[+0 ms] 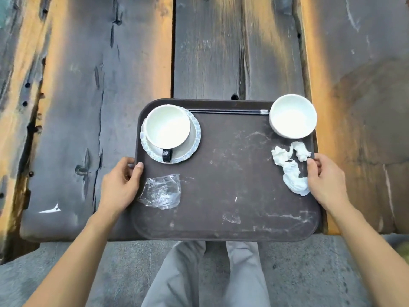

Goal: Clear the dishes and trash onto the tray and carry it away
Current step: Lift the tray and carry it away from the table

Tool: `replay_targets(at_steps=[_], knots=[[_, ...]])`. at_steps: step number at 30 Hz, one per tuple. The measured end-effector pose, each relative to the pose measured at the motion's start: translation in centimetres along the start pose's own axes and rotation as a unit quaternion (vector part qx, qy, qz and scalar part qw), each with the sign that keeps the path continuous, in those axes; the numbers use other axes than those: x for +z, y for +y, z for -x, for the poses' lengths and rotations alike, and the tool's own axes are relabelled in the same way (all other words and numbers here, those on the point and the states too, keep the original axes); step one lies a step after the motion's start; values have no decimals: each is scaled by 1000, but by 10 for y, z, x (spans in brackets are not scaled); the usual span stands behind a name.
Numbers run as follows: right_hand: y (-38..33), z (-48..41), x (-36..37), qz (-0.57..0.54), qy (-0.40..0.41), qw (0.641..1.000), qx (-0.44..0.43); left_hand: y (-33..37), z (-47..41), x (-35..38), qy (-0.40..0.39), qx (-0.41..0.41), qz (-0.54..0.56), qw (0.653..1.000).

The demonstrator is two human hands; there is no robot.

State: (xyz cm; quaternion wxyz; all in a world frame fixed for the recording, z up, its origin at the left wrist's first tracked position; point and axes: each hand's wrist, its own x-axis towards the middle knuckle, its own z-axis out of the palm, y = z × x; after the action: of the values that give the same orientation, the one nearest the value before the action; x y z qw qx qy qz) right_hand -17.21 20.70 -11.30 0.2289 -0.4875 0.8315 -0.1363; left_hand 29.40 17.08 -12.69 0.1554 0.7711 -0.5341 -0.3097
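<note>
Both hands hold the loaded tray at the near edge of the wooden surface (232,52).
The tray (232,173) carries a cup (167,127) on a saucer (194,138) far left, a bowl (292,116) far right, chopsticks (228,111), a tissue (292,171) and a plastic wrapper (160,191); the left hand (120,183) grips its left rim, the right hand (326,176) its right rim.

Tray (221,173) on table (88,85), cup (168,127) on saucer (194,138) far-left, bowl (292,116) far-right, chopsticks (228,111) btwn.
</note>
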Motion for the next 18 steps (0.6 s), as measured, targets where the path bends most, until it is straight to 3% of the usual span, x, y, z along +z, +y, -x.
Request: replay_targets(at_steps=[6, 18], knots=[[-2, 5, 13, -67, 72, 995, 29, 10, -2, 10, 61, 24, -18, 998], [4, -7, 17, -111, 91, 990, 5, 1, 2, 31, 161, 21, 50, 985]])
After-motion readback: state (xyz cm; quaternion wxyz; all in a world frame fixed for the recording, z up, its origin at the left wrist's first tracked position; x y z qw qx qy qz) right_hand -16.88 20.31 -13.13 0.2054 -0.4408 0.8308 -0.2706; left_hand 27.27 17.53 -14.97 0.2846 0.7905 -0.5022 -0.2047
